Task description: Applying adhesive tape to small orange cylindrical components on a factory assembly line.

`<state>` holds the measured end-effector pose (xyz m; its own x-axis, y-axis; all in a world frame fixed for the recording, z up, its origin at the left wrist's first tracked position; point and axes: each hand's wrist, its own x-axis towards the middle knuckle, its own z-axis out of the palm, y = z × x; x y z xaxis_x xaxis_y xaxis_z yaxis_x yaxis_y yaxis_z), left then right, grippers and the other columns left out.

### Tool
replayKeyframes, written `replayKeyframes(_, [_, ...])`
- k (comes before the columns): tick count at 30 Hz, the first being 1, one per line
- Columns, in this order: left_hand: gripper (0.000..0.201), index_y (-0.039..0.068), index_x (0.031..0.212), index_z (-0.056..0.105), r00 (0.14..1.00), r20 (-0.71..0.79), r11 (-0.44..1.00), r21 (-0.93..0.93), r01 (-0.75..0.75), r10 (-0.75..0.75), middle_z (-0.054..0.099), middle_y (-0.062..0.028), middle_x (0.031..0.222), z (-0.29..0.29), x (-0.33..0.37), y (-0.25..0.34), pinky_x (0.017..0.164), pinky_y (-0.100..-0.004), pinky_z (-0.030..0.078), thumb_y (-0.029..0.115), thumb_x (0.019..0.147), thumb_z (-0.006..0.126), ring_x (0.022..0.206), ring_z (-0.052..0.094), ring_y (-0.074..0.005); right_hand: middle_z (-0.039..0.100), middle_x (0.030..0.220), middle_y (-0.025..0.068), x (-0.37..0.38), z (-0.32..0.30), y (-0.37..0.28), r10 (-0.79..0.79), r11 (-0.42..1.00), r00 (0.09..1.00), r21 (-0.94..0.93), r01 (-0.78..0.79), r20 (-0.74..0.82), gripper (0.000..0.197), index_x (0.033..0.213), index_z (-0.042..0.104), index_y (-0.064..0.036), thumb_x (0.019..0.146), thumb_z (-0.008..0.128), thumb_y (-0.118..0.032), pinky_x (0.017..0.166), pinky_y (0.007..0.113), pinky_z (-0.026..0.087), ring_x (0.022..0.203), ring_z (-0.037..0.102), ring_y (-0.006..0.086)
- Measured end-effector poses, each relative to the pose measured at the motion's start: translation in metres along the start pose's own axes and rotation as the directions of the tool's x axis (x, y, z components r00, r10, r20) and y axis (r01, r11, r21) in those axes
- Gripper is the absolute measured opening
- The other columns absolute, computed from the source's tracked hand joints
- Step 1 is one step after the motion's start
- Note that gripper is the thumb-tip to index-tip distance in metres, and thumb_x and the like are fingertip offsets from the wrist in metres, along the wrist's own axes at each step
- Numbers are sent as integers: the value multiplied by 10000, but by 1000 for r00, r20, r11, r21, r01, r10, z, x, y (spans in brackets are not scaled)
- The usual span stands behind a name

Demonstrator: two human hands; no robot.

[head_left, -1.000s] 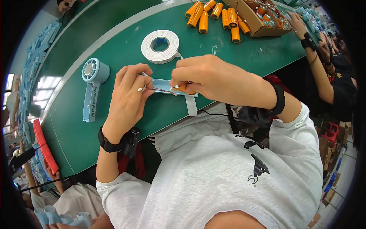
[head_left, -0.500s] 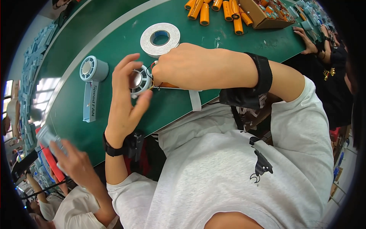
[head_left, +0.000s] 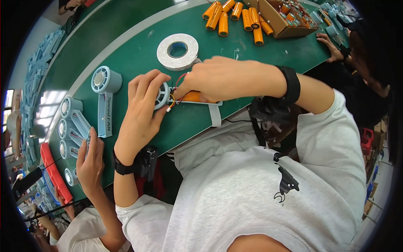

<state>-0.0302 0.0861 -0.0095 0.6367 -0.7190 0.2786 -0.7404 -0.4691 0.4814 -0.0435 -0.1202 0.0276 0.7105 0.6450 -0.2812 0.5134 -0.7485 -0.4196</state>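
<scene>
My left hand (head_left: pixel 140 103) is curled around the round head of a pale blue handheld fan (head_left: pixel 162 96), thumb below and fingers above. The fan lies with its opened handle pointing right. An orange cylindrical battery (head_left: pixel 193 97) sits in that handle, and the closed fingers of my right hand (head_left: pixel 214 77) press on it, partly hiding it. Red, black and yellow wires loop out near the fan head. A small white connector (head_left: pixel 168 109) hangs at the lower side. From beneath the handle's right end, a white tape strip (head_left: pixel 215 115) extends toward me.
A white tape roll (head_left: pixel 165 58) lies beyond my hands. Another fan (head_left: pixel 105 115) stands left, near several more fans (head_left: pixel 70 107) and a co-worker's hand (head_left: pixel 90 164). Loose orange batteries (head_left: pixel 223 24) and a cardboard box (head_left: pixel 289 31) of parts are at the back right.
My left hand has closed around the fan head. My right hand has shifted slightly, showing more of the battery and wires. The co-worker's hand has moved up to the fans on the left.
</scene>
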Motion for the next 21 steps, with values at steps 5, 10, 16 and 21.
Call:
replayKeyframes(5, [551,40,1138,481,995,-99,1000,0,-5,5,449,-120,1179,-16,1,13,931,-402,355,-97,621,611,1114,400,-339,646,821,102,-11,23,24,-265,839,744,234,492,-613,304,1104,581,-57,800,589,-57,642,337,482,717,616,227])
replayKeyframes(10, [555,32,1134,492,938,-193,915,345,-211,289,478,-119,1141,-54,51,37,931,-408,352,-98,609,616,1103,420,-348,658,864,115,-12,3,12,184,719,761,613,326,-622,352,1153,526,-25,817,599,-96,712,310,480,780,621,195])
replayKeyframes(16, [514,41,1127,488,945,-177,908,373,-193,273,505,-145,1159,-81,166,-57,923,-392,364,-92,643,598,1117,444,-331,649,833,150,1,-53,73,377,797,570,569,202,-730,366,1148,507,-13,834,593,-182,702,350,492,801,630,258])
replayKeyframes(21, [564,50,1142,492,997,-28,927,367,74,-69,515,-152,1151,-95,207,-195,888,-435,397,42,620,704,1100,459,-348,596,842,270,9,-20,101,658,750,493,439,-494,-569,373,992,478,87,808,597,-214,727,458,469,855,585,407])
